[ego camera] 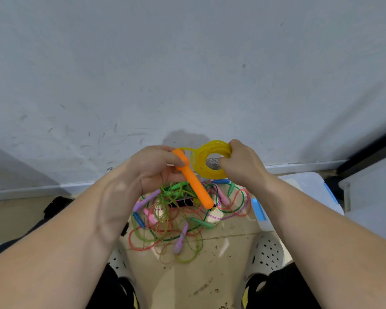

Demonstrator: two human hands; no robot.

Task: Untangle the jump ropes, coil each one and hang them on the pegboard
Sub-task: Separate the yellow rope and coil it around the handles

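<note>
The left hand (156, 168) is gripping an orange handle (194, 184), fingers and thumb curled round its upper end, so that the handle is slanting down toward 5 o'clock. The right hand (243, 166), just beside it at 3 o'clock, is pinching a yellow coil (206, 173) at the ring's 2 o'clock edge, holding the loops together. A short yellow strand is running from the top of the handle to the ring's 11 o'clock side.

Below both hands, at 6 o'clock, a tangled pile (165, 217) of green, pink, purple and blue ropes is lying on the floor (210, 264). A white plastic box (299, 192) is sitting at 3 o'clock of the pile. The pegboard is not showing (only a bare wall (187, 63) is facing the person).

By the look of it, the yellow rope is freed and nearly coiled, and the step in hand is closing the coil. Doing it well is calling for the right hand to be pinching every loop at one point while the left is feeding in the last strand without twist, then laying the handle against the ring so that nothing is springing open. A second handle cannot be made out.
</note>
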